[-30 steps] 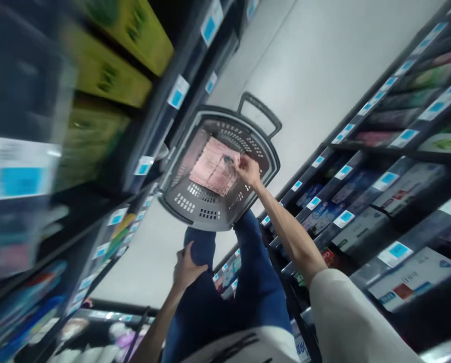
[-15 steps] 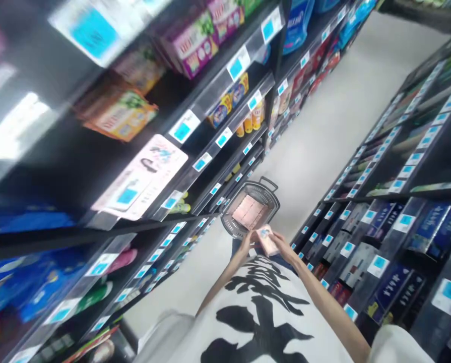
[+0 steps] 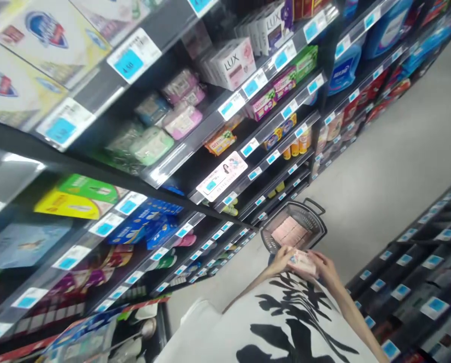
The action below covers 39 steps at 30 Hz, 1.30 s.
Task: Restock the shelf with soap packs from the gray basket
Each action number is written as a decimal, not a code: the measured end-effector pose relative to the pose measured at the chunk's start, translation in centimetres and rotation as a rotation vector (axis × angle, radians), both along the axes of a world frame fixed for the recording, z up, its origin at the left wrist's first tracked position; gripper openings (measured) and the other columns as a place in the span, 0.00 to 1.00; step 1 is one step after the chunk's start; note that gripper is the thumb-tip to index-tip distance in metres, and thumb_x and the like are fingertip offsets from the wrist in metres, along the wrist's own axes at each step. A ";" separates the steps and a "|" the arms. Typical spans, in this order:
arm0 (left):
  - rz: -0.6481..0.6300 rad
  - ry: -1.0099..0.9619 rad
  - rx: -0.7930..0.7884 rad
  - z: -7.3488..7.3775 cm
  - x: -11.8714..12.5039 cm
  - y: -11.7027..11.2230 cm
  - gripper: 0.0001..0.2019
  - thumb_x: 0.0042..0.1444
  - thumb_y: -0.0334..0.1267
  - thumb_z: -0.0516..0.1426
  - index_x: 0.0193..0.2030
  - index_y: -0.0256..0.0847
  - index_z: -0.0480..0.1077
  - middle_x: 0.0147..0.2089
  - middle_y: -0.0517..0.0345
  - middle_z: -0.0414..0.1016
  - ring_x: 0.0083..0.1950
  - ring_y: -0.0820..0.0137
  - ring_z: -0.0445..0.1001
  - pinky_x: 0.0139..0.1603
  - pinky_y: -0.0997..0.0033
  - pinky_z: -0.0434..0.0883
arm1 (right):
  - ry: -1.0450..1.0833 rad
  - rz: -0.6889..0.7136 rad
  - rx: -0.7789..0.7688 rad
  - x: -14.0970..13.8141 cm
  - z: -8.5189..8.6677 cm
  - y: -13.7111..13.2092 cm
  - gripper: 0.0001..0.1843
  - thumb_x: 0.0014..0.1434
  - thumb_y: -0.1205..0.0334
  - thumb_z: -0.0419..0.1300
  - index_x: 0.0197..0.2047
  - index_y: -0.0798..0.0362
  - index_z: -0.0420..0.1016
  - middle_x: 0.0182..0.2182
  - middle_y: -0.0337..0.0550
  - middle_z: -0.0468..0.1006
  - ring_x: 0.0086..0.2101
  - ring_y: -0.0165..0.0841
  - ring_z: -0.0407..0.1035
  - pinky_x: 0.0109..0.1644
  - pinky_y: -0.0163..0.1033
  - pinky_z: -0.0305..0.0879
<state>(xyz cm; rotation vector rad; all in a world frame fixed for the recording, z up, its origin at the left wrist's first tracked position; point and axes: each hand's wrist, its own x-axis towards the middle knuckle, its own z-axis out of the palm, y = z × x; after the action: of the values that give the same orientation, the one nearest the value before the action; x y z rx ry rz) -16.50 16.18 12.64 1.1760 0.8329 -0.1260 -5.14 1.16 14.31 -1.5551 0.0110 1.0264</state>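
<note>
A pale pink and white packet [image 3: 303,262] with a small printed picture is held in front of my body, by the hem of my white and black printed shirt. My left hand [image 3: 281,260] grips its left end, and my right hand [image 3: 324,266] closes on its right end. Just beyond my hands, a dark shopping basket [image 3: 313,220] with a raised handle stands on the floor. Inside it lie several similar pale pink packets [image 3: 288,232] side by side. Fine print on the held packet is too blurred to read.
Dark shelves with blue and white price tags run along the left, carrying LUX soap boxes [image 3: 235,63], wrapped soap bars [image 3: 182,121] and blue packs [image 3: 144,224]. More shelving [image 3: 410,267] lines the right. A pale aisle floor [image 3: 391,156] stretches ahead between them.
My view has swung to the left, so the basket and hands appear further right and more left shelving shows. The packet has been turned from upright to lying more crosswise between my hands.
</note>
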 end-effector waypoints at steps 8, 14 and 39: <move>-0.060 -0.047 0.293 6.0 -1.1 3.0 0.30 0.49 0.66 0.65 0.39 0.41 0.64 0.32 0.65 0.67 0.32 0.74 0.68 0.34 0.75 0.67 | 0.015 -0.061 0.120 -1.7 4.3 2.5 0.40 0.46 0.39 0.73 0.57 0.52 0.71 0.37 0.44 0.81 0.28 0.38 0.76 0.23 0.41 0.76; -0.700 -0.069 0.610 13.5 0.1 5.5 0.39 0.44 0.49 0.73 0.62 0.42 0.67 0.49 0.52 0.78 0.50 0.60 0.77 0.53 0.63 0.73 | -0.402 0.210 0.099 -1.3 6.6 2.9 0.30 0.61 0.41 0.62 0.60 0.50 0.75 0.47 0.48 0.83 0.37 0.41 0.79 0.44 0.45 0.79; -0.315 0.377 1.923 31.8 -0.6 21.7 0.39 0.53 0.41 0.64 0.72 0.43 0.57 0.61 0.47 0.72 0.61 0.52 0.74 0.59 0.59 0.72 | -0.450 0.325 0.081 -2.0 2.3 -0.7 0.22 0.65 0.41 0.55 0.50 0.48 0.78 0.41 0.45 0.86 0.39 0.44 0.80 0.46 0.46 0.75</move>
<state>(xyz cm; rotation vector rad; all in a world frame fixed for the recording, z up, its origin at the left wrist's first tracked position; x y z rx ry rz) -17.14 37.89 44.42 3.1587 1.0135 0.3100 -7.17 0.49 16.57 -1.7158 -0.6041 0.8875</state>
